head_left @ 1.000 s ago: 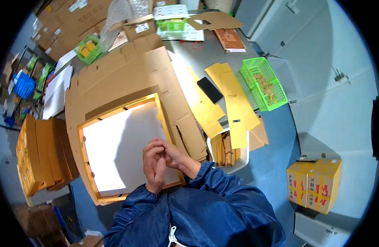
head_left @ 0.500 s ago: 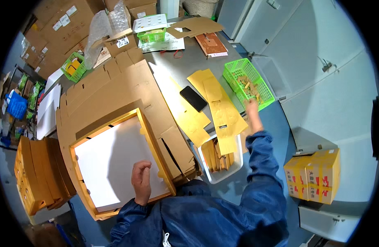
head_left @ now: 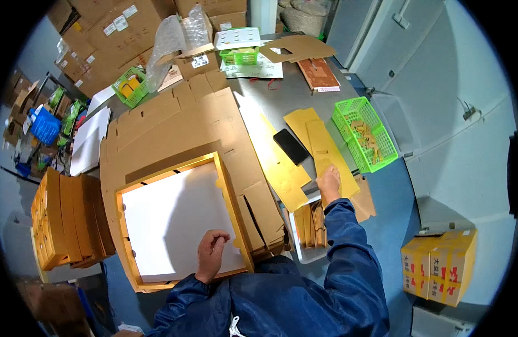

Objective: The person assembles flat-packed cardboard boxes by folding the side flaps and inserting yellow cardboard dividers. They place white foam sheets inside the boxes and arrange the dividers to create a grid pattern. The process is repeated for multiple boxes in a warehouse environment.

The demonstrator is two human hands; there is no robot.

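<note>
Left hand (head_left: 212, 253) over smooth white sheet (head_left: 152, 224); right hand (head_left: 328, 183) over flat yellow cardboard strip (head_left: 324, 143); both half-curled, hold unclear

Packing workshop: stacked cartons (head_left: 141, 36), metal worktable (head_left: 292, 92), cut yellow cardboard (head_left: 322, 141).

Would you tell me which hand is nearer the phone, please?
Right. The right hand is right of the phone and lower in view, over a yellow strip; the left hand is farther off, leftward, over the tray.
</note>
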